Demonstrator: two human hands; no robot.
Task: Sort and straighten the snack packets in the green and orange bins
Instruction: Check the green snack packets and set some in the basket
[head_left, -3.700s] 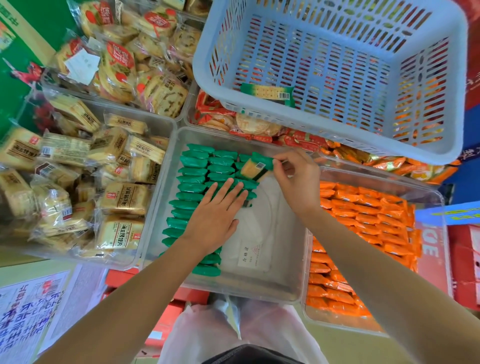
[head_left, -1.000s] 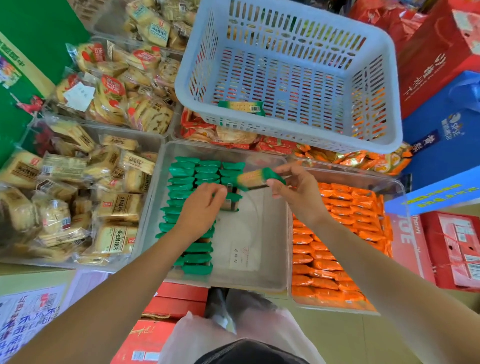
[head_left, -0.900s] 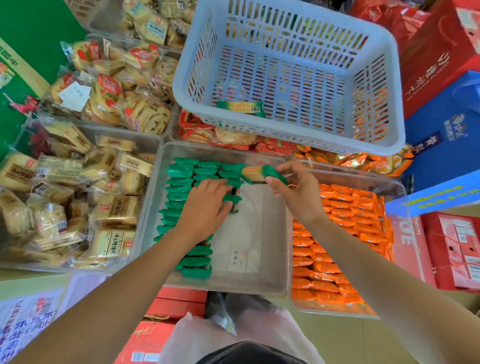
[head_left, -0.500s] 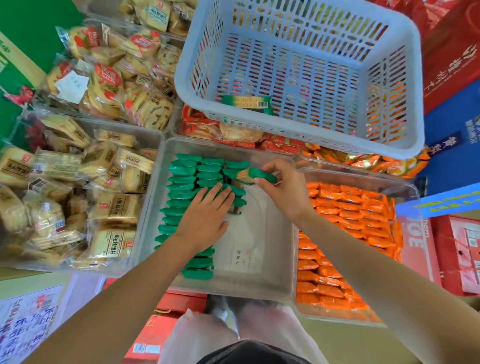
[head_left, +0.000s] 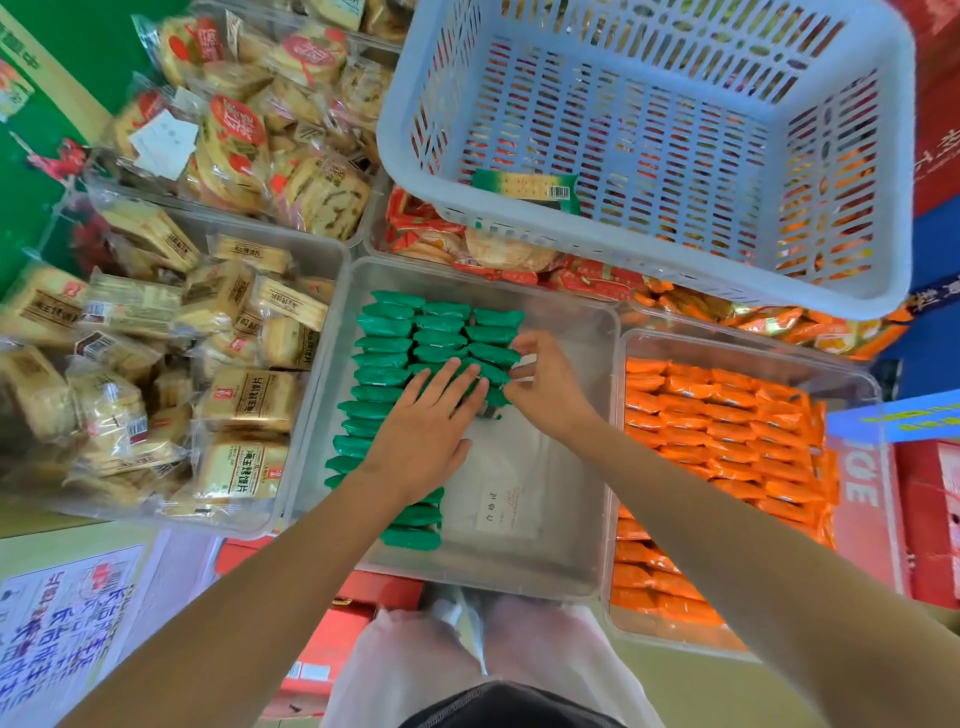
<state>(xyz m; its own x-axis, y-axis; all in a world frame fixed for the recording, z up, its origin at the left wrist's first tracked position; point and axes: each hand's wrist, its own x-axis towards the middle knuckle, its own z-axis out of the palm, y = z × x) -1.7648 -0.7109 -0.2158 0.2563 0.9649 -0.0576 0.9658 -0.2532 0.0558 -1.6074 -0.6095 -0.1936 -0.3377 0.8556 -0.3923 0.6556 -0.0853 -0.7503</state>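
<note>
Now, your clear bin (head_left: 582, 467) holds green packets (head_left: 384, 364) in three columns along its left side. Your left hand (head_left: 421, 431) lies flat on them, fingers spread; your right hand (head_left: 550, 389) pinches a third-column packet (head_left: 488, 354) by its end. They look light, slick and crushable, so grip the crimped ends.

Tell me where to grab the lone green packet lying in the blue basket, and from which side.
Come from above, through the open top of the blue basket. The green packet lies flat on its floor, long side left to right, close to the near wall, which likely blocks a sideways reach. Pinch across its narrow width near the middle.
</note>
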